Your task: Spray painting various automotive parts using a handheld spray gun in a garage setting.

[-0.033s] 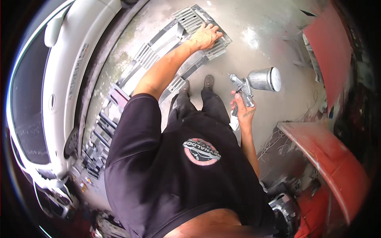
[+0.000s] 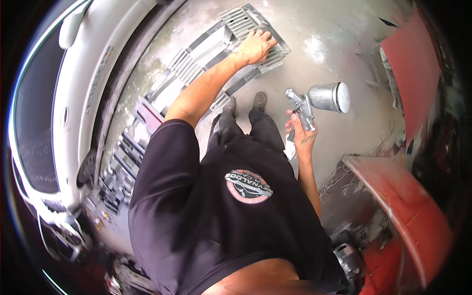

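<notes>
My left hand (image 2: 254,47) reaches out over a grey slatted grille panel (image 2: 239,20) at the far end of a row of parts. Its fingers are bent down onto the panel, and the fingertips are partly hidden. In my right hand (image 2: 306,140) is a metal spray gun (image 2: 302,109), with my fingers closed round its handle. A silver paint cup (image 2: 324,97) sticks out from the gun to the right, lying on its side in this view. Something white, perhaps cloth or paper, (image 2: 290,149) shows below that hand.
More slatted and grey parts (image 2: 187,68) run down to the left of my feet. A white car (image 2: 81,98) stands along the left side. Red panels (image 2: 413,73) stand on the right, one red panel (image 2: 393,191) nearer me. Loose cables (image 2: 339,179) lie on the floor beside it.
The whole view has shifted slightly. Both hands keep their places, the left on the grille panel and the right round the spray gun.
</notes>
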Demonstrator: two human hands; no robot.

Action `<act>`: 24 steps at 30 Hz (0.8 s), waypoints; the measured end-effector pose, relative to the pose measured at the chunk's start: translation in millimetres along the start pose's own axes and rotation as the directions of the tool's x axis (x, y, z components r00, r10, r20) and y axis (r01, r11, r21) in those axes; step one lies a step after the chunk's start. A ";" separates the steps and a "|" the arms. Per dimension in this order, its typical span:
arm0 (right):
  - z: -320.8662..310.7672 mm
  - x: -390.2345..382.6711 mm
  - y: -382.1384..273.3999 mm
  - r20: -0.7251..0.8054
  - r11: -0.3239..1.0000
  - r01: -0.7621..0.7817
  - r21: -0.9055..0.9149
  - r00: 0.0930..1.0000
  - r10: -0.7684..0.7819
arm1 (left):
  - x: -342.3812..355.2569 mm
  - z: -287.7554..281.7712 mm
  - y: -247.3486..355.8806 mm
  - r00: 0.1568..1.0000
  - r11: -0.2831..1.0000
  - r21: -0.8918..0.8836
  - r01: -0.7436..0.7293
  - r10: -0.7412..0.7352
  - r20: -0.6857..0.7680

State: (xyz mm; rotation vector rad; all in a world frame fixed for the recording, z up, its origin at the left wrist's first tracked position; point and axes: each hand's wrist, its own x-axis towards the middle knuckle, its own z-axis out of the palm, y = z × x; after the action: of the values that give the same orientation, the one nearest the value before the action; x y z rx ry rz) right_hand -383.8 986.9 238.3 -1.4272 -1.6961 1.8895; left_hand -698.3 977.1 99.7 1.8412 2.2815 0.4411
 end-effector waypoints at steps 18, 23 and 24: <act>-18.1 84.0 -8.3 0.702 0.982 0.021 -0.187 0.703 0.119 | -223.3 46.8 56.7 -0.140 -0.043 -0.787 0.616 -0.989 -0.056; -16.6 82.4 -9.6 0.730 0.986 0.047 -0.163 0.678 0.088 | -215.1 43.2 63.8 -0.119 -0.041 -0.762 0.646 -0.992 -0.047; -14.6 80.5 -10.0 0.706 0.981 0.044 -0.187 0.701 0.104 | -219.9 38.3 65.9 -0.075 -0.003 -0.792 0.611 -0.996 -0.054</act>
State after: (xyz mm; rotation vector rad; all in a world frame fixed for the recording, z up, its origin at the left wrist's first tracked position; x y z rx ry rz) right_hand -417.1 1056.4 209.1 -0.7729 -2.2301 2.5775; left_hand -577.1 779.8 75.3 -0.5743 2.6081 1.3928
